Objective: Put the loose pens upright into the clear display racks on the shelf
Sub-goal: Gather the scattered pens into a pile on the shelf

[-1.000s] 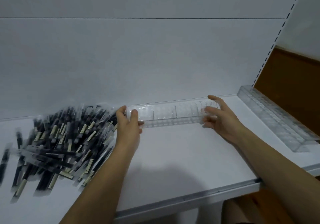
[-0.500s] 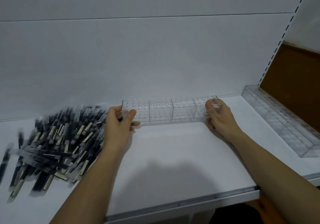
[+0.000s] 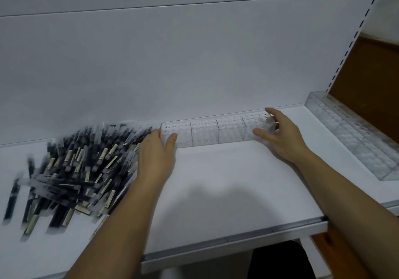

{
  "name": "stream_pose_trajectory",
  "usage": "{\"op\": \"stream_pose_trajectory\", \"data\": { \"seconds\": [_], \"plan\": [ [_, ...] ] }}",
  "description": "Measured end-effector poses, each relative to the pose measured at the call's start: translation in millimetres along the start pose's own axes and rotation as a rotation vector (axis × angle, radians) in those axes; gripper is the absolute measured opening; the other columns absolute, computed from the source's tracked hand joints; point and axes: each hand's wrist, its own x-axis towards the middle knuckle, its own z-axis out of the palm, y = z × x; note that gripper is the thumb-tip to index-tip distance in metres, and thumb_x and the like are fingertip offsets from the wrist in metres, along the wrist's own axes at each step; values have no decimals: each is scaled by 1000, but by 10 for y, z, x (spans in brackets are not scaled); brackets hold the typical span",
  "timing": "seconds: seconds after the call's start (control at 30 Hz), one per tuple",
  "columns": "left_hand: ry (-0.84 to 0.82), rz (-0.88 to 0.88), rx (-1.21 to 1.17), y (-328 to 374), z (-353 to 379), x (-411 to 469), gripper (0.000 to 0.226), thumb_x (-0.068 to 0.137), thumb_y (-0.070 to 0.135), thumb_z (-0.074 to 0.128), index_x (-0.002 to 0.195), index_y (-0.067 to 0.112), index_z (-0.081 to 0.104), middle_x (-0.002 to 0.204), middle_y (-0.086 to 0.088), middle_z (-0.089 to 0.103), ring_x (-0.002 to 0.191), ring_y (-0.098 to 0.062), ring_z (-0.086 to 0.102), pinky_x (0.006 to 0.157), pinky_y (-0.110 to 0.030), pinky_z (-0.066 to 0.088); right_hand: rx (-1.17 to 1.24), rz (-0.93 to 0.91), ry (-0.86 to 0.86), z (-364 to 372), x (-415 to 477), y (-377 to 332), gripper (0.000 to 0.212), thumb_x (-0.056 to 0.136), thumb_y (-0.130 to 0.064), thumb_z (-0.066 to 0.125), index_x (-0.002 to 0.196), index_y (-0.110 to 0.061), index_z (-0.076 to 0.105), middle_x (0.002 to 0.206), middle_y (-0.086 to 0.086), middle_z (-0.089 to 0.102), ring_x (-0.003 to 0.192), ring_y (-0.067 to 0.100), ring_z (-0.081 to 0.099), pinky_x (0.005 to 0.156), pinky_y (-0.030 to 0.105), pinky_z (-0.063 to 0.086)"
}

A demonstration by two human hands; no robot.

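Observation:
A long clear display rack (image 3: 216, 131) with rows of round holes stands against the shelf's back wall. My left hand (image 3: 156, 155) grips its left end, thumb on the front face. My right hand (image 3: 278, 135) holds its right end, fingers curled around it. A big pile of loose dark pens (image 3: 71, 171) in clear sleeves lies on the shelf to the left, touching my left hand. No pens stand in the rack.
A second clear rack (image 3: 354, 140) lies along the right edge of the white shelf (image 3: 226, 192). The shelf's metal front lip (image 3: 237, 238) runs across below my forearms. A brown panel (image 3: 371, 84) stands behind the slotted upright at right.
Both hands have tipped the clear rack upright and pushed it back against the wall. The pile of pens has not moved.

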Motion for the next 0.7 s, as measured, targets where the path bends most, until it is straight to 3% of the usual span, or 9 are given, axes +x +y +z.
{"op": "stream_pose_trajectory", "data": {
  "seconds": [0.1,0.2,0.3,0.47,0.53,0.6,0.7],
  "plan": [
    [25,-14,4,25,-51,-4,43,101,37,56,127,4,56,115,-14,68,110,-31,62,83,-29,39,-18,-10,-19,15,-41,-47,76,88,-38,80,154,-27,43,144,1,57,116,20,57,94,27,40],
    [16,-62,7,26,-80,7,36,100,31,57,124,4,57,108,-15,68,100,-31,64,79,-30,41,-44,-30,-20,14,-62,-60,75,91,-32,79,155,-30,41,138,3,61,104,20,60,91,26,42],
    [-12,-66,22,11,-115,7,18,98,24,54,99,6,57,93,-13,67,84,-28,62,70,-32,42,-50,-17,1,-5,-81,-62,74,91,-29,79,154,-29,41,133,4,65,102,22,63,90,27,43],
    [-67,-33,49,55,-218,-4,6,97,17,53,96,12,55,92,-1,61,82,-19,55,72,-30,42,-33,-10,2,-22,-117,-101,75,90,-25,79,155,-22,41,135,7,64,103,23,64,91,28,44],
    [-95,-15,52,33,-262,-10,11,95,18,53,94,9,59,92,-1,65,85,-21,62,72,-32,46,-28,-9,-9,-30,-123,-129,76,91,-22,78,156,-21,39,141,8,60,112,24,63,95,29,45],
    [-125,15,47,-7,-349,-21,14,94,18,54,101,8,62,100,-3,70,94,-24,66,81,-37,52,-98,-45,16,-32,-156,-179,77,93,-21,76,157,-18,36,151,9,52,132,27,53,108,32,39],
    [-119,146,146,-87,-577,0,23,93,16,55,107,0,62,102,-15,72,86,-25,64,80,-39,52,-259,-241,75,22,-239,-314,71,95,-22,72,156,-17,37,158,9,40,148,26,33,118,36,29]
  ]
}}
